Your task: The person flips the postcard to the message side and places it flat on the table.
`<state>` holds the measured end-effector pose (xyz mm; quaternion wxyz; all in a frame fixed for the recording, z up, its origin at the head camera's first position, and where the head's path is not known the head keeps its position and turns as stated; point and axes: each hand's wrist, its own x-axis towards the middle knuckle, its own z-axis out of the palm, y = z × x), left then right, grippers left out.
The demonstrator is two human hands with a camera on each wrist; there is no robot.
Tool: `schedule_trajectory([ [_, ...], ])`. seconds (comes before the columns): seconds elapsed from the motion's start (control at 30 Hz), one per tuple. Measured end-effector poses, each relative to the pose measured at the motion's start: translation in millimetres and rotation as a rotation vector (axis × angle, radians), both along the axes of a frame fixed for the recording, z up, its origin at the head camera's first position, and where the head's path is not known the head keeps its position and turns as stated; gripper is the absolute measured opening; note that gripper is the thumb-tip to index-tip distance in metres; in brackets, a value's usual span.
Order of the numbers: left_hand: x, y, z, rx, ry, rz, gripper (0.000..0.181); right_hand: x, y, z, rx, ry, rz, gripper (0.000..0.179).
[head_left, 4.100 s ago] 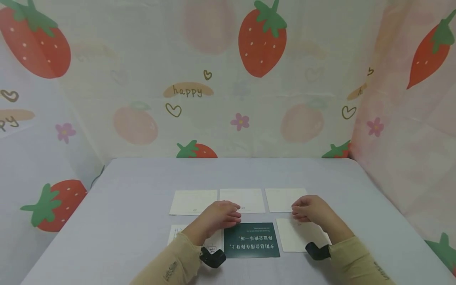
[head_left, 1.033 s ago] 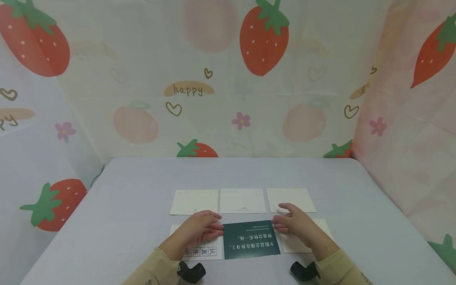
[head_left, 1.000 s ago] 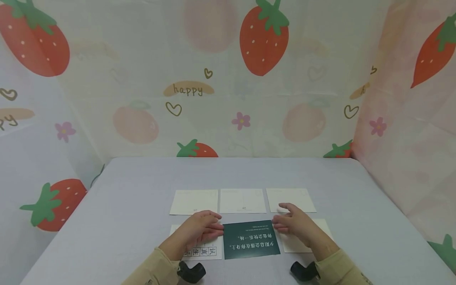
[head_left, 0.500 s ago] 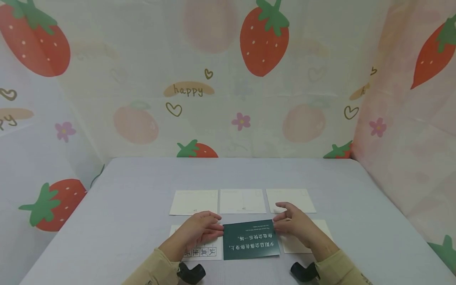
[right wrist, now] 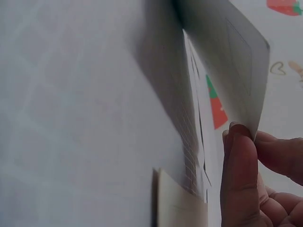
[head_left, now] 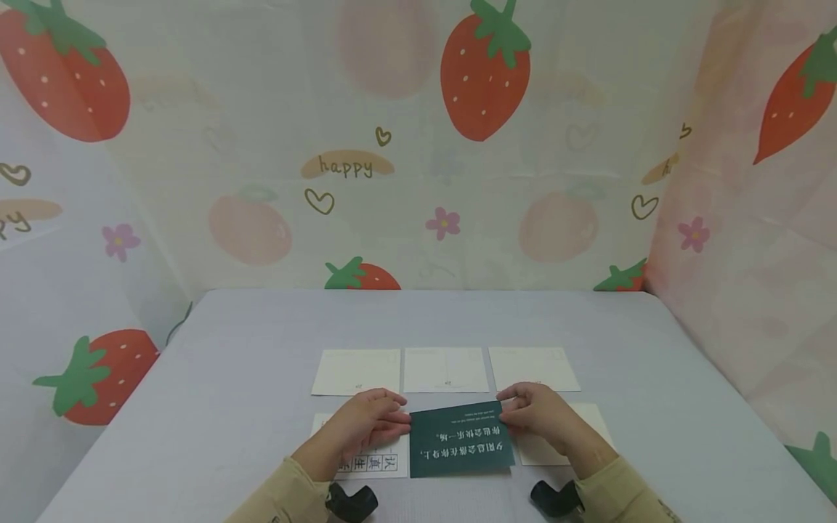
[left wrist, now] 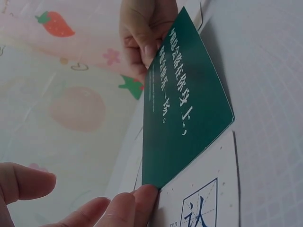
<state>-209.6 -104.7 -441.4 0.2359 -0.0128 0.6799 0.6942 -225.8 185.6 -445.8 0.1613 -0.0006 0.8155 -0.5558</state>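
Note:
My right hand [head_left: 541, 420] pinches the right edge of a dark green postcard [head_left: 458, 442] with white Chinese text. That edge is raised off the table, and the right wrist view shows the card's pale underside [right wrist: 236, 61] above the thumb and fingers. My left hand [head_left: 361, 425] lies over a white card with boxed characters [head_left: 375, 463]. Its fingertips touch the green postcard's left edge, while the thumb stands apart in the left wrist view. Partly behind my right hand lies a cream card [head_left: 543, 450].
Three cream cards lie in a row behind: a left one [head_left: 358, 370], a middle one [head_left: 446, 369] and a right one [head_left: 532, 367]. They rest on a white-covered table [head_left: 261, 327]. A strawberry-patterned curtain [head_left: 418, 240] encloses the back and sides.
The right fingers have closed on the green postcard and raised its right edge, tilting it. Earlier it lay flat with both hands further forward. The left hand has stayed put over the last second.

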Motion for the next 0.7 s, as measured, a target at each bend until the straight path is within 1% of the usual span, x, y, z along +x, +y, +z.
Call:
schedule_trajectory([
  [0.1, 0.0, 0.1, 0.3, -0.001, -0.003, 0.001, 0.035, -0.7, 0.7, -1.2, -0.015, -0.005, 0.013, 0.027],
  [0.27, -0.3, -0.3, 0.8, -0.009, -0.004, 0.003, 0.036, 0.0, 1.6, -1.5, -0.023, 0.009, 0.025, 0.021],
  [0.7, -0.4, -0.4, 0.0, -0.008, 0.0, -0.043, 0.036, -1.2, -1.1, 1.3, 0.037, 0.019, -0.022, 0.013],
])
